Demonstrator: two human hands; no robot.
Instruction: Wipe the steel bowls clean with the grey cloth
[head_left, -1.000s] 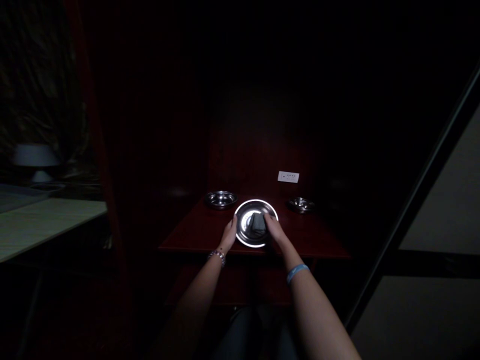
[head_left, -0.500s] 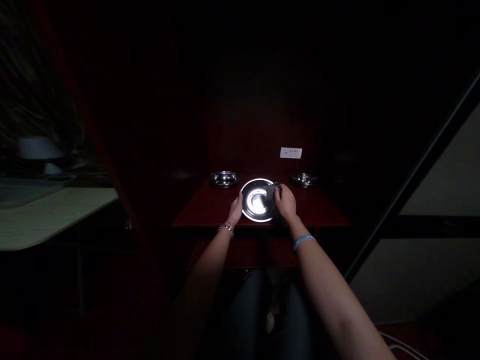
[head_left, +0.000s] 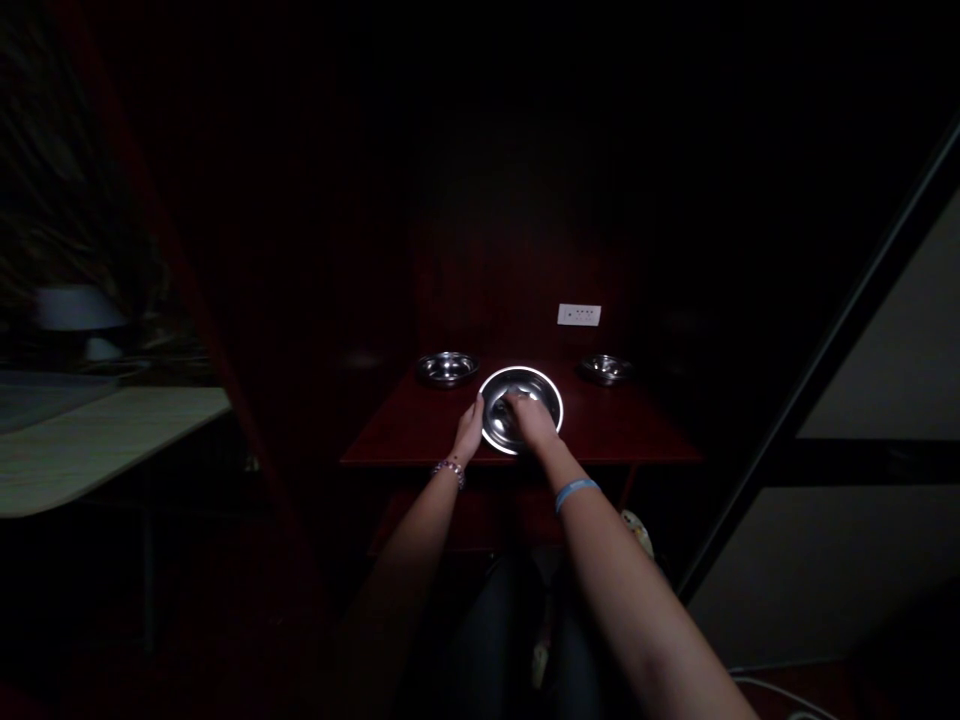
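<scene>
Right hand (head_left: pixel 531 422) lies inside the steel plate (head_left: pixel 546 395) at the table (head_left: pixel 637 435) middle, fingers curled down; what it grips I cannot tell. Left hand (head_left: pixel 471 430) clasps the rim at 9 o'clock. Two small bowls (head_left: pixel 448 367) (head_left: pixel 604 368) stand at 10 and 2 o'clock.

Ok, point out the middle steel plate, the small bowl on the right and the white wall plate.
Middle plate (head_left: pixel 541 392): head view, bare far-right rim.
Right bowl (head_left: pixel 605 368): head view, centre of the bowl.
Wall plate (head_left: pixel 579 315): head view, middle of its white face.
</scene>
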